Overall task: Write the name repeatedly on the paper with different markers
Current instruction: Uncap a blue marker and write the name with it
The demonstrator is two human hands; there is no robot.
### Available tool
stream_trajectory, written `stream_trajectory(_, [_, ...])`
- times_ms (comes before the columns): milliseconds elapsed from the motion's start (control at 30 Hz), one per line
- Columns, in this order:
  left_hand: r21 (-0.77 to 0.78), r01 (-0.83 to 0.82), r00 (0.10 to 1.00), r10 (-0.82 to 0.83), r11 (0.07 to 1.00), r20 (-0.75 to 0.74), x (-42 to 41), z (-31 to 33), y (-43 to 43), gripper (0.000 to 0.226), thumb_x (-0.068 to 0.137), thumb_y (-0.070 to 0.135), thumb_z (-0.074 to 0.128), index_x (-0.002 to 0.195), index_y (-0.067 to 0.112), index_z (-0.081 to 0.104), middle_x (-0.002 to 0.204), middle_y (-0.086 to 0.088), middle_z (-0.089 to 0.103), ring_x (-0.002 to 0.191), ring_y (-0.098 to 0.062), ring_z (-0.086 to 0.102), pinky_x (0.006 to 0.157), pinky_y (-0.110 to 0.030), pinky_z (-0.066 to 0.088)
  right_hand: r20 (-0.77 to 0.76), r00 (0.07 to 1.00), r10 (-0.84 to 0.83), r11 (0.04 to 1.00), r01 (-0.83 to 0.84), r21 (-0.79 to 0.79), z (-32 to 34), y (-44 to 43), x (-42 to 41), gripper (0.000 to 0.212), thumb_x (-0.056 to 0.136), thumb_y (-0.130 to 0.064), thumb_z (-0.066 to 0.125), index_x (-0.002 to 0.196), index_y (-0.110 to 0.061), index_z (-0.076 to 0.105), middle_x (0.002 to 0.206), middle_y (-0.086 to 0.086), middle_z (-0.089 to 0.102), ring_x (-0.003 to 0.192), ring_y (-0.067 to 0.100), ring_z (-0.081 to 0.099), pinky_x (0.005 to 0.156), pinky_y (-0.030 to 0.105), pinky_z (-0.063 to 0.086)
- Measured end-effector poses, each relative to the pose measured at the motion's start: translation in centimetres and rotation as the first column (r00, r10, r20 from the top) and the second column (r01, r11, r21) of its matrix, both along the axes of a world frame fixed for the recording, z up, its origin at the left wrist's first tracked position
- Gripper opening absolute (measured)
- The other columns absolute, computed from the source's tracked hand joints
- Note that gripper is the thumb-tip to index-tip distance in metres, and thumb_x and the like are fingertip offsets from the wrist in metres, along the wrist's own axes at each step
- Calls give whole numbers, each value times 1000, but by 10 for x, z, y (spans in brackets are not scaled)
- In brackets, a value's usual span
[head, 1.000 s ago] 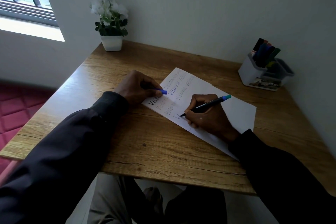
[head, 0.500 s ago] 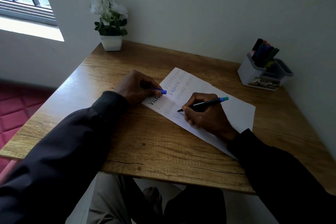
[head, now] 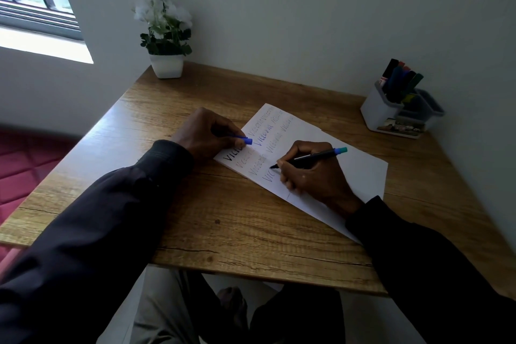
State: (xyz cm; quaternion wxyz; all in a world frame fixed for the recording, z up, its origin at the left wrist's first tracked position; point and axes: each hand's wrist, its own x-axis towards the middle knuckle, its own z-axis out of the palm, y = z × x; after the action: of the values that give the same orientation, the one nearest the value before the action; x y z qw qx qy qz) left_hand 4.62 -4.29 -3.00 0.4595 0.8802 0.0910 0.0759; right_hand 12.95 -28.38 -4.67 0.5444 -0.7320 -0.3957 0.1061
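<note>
Since a second ago our right hand (head: 312,176), gripping the marker (head: 307,158), has tipped it flatter over the half-written name (head: 268,176) on the mid-frame paper (head: 351,167); our left hand (head: 203,134) pinches a blue cap (head: 243,139); next, we judge, come the remaining letters.

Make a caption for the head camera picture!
Right hand writes with a marker on paper; left hand holds a blue cap.

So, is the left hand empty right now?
No, the left hand pinches a small blue cap at the edge of the paper, while the right hand holds the black marker.
</note>
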Motion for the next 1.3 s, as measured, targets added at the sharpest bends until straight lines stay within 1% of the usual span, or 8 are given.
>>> stream_trajectory(133, [4,-7,1000,7,1000,-10,0,1,-1,21,82,21,77,103,20,77,100,16,70,81,1,67,60,-6,51,20,1000,-10,997,12,-77,2,-2,2,21,80,-16,73,78,3,66,61,12,68,48,23,66,45,26,54])
stream_trajectory(233, [-9,-9,1000,8,1000,-5,0,1,-1,21,82,20,77,103,19,77,103,14,70,84,-1,68,62,-8,53,41,999,5,1000,-4,-17,2,-1,2,31,76,-23,72,76,7,64,61,18,67,48,32,66,46,30,54])
stream_trajectory(333, [-7,1,1000,-1,1000,-9,-1,2,0,21,83,18,76,104,17,77,104,14,70,82,0,68,62,-7,52,-5,1000,-10,1000,10,4,1,-1,1,16,85,-7,73,78,3,63,62,14,68,48,29,65,43,26,49])
stream_trajectory(433, [8,-4,1000,4,1000,-8,0,1,-1,21,83,18,76,104,17,77,105,13,70,82,1,67,62,-7,52,-36,999,-3,1000,3,-4,1,-2,1,12,90,0,69,79,2,65,63,11,68,48,23,65,42,24,48])
stream_trajectory(833, [8,-8,1000,8,1000,-3,-1,2,-1,22,83,18,76,105,17,77,106,10,71,84,0,67,62,-7,53,-10,999,-46,999,46,-19,1,-2,3,15,87,-1,72,77,6,63,61,15,67,45,26,63,40,25,49])
stream_trajectory(1000, [28,-6,1000,7,1000,-4,-1,2,0,23,83,21,76,105,19,77,107,8,72,87,-3,69,67,-12,57,-14,999,-29,1000,29,-2,0,-1,2,13,91,-2,70,80,2,65,62,13,68,47,24,64,42,24,48])
stream_trajectory(1167, [14,-1,1000,1,1000,-3,-1,2,-1,22,83,19,77,105,18,77,104,13,71,82,0,68,63,-8,53,-43,998,-52,999,53,15,2,-1,5,14,90,0,70,77,1,64,62,15,68,46,28,63,40,30,50])
stream_trajectory(1300, [-2,-6,1000,6,1000,-14,-1,2,-1,22,83,19,77,105,18,77,103,16,69,81,1,67,62,-7,52,-10,999,-37,999,36,-19,3,-1,9,12,90,-3,70,80,3,64,64,14,69,49,25,65,42,27,49])
